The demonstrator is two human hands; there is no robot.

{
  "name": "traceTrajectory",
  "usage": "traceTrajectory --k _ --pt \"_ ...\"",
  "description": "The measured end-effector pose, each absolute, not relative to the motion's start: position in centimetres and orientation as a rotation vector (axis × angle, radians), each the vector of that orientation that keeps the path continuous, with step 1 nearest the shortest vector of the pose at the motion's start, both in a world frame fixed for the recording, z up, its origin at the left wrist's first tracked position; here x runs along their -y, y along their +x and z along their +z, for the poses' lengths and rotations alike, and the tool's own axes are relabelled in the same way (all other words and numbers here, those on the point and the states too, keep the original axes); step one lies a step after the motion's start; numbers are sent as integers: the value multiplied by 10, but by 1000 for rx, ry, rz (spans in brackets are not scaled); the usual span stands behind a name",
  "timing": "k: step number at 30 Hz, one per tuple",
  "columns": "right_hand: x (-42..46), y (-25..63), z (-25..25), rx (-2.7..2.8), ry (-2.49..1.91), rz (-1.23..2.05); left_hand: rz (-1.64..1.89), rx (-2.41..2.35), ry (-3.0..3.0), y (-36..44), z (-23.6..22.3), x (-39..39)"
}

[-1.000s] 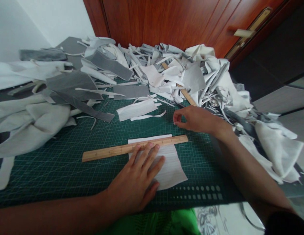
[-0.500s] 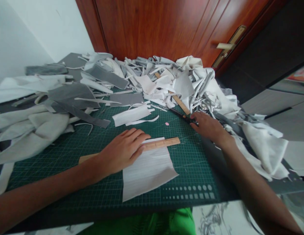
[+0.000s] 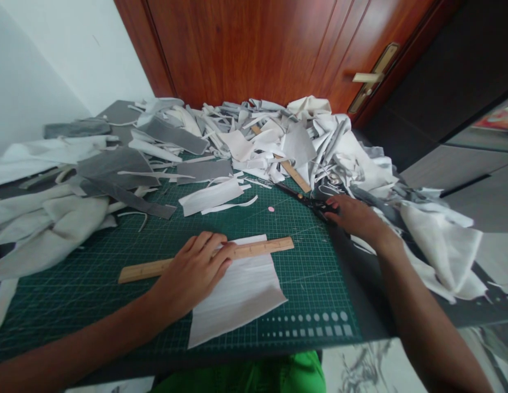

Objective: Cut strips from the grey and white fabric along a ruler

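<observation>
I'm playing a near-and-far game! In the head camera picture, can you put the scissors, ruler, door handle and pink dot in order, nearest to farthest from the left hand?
From the left hand:
1. Ruler: under that hand, on the mat.
2. Pink dot: up and right, on the mat.
3. Scissors: farther right, in the right hand.
4. Door handle: farthest, top right.

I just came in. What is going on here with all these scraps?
A person is working at a green cutting mat. Their left hand presses a wooden ruler onto a white fabric piece. Their right hand holds black-handled scissors on the mat, close to a large heap of pale and grey scraps.
</observation>
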State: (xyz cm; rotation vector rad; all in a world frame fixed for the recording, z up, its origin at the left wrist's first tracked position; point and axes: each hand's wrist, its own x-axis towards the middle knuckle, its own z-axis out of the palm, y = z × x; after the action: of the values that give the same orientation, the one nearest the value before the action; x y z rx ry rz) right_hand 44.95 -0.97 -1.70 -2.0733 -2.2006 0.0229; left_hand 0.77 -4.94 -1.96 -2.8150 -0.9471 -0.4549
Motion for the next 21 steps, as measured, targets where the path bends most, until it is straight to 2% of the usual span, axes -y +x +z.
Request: traceTrajectory --k 11,21 --pt "16 430 0 2108 -2329 -97 -514 971 -2935 7 -18 46" --pt "21 456 16 2121 -2433 -23 -450 1150 -3021 10 -9 38"
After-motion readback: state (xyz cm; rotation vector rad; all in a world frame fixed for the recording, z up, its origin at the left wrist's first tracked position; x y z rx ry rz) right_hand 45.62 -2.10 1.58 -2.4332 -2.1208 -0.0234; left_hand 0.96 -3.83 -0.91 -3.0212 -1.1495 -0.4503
